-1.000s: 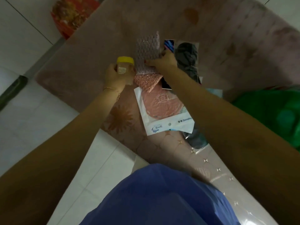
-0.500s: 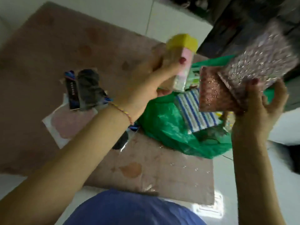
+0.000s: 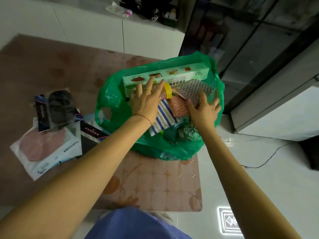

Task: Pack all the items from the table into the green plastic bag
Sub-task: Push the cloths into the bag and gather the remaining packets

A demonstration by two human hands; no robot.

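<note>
The green plastic bag stood at the surface's right edge, already filled with a long box and packets. Both hands, left hand and right hand, were spread flat inside, fingers gripping nothing. Several packets remained unpacked near the left edge.

The room is dim and a bit grey. A bright light shines back off the floor at the bottom right. Edges bend like a fish-eye. The fingers look slightly blurry.
</note>
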